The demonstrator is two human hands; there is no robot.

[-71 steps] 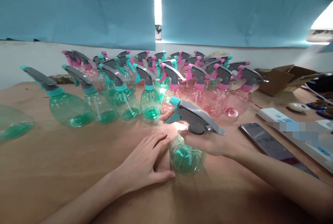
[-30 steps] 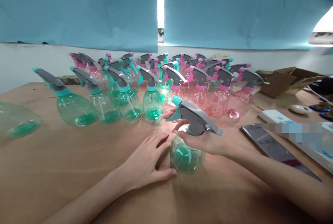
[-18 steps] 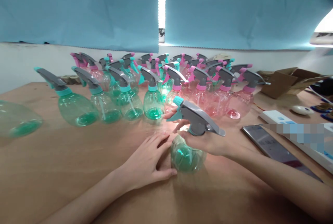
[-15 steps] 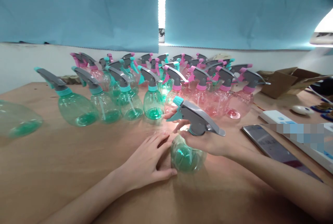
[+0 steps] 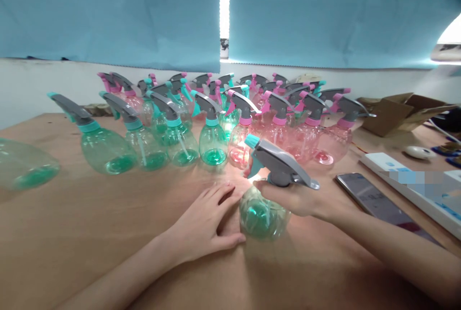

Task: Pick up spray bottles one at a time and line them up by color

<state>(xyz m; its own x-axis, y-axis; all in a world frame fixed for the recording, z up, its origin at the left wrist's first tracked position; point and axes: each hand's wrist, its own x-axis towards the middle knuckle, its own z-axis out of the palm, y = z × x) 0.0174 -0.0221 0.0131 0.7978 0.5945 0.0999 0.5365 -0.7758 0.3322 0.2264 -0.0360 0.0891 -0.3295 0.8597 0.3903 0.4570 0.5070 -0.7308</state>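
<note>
Right hand (image 5: 300,199) is clamped round the neck of a green spray bottle (image 5: 264,221), a finger at its teal trigger. Left hand (image 5: 203,219) lies palm down on the table (image 5: 108,233) just beside it, thumb apart. Right of the gripping hand lies a phone (image 5: 378,202); beyond both hands stand green bottles (image 5: 213,144) and pink bottles (image 5: 333,142), then blue curtains (image 5: 108,12).

- Spray bottle (image 5: 264,220), near: translucent plastic, smooth, glossy
- Surface (image 5: 90,233): smooth wood, low sheen
- Curtain (image 5: 324,12), far: matt cloth
- Box (image 5: 382,117), far right: matt cardboard
</note>
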